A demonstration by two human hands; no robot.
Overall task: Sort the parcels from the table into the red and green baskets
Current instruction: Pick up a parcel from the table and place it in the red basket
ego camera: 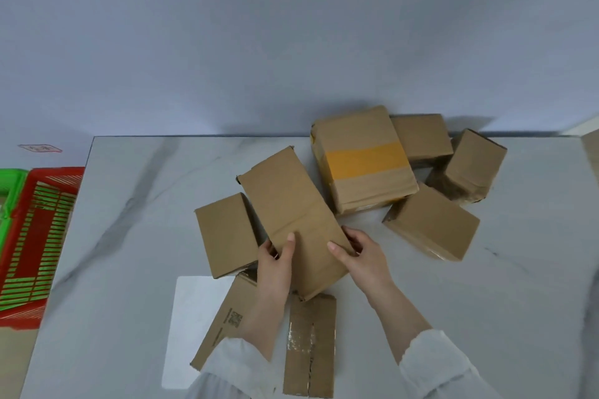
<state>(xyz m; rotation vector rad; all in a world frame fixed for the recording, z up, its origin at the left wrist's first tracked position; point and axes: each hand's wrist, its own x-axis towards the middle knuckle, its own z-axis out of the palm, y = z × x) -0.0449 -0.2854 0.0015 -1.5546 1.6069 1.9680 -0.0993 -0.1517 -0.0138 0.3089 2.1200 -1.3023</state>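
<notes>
A long brown cardboard parcel [291, 210] is tilted over the middle of the table, held at its near end by both hands. My left hand [275, 264] grips its left edge with the thumb on top. My right hand [359, 253] grips its right edge, thumb on top as well. Several other brown parcels lie around it: a small one [225, 233] at its left, a big one with a yellow tape band [363, 160] behind, and two flat ones [311, 343] under my wrists. The red basket [35, 236] and green basket [8, 191] sit off the table's left side.
The grey marble table [136, 236] ends at a pale wall. More parcels sit at the back right [421, 138], [470, 168] and right of centre [432, 227]. A white sheet [191, 327] lies near the front edge, partly under a flat box.
</notes>
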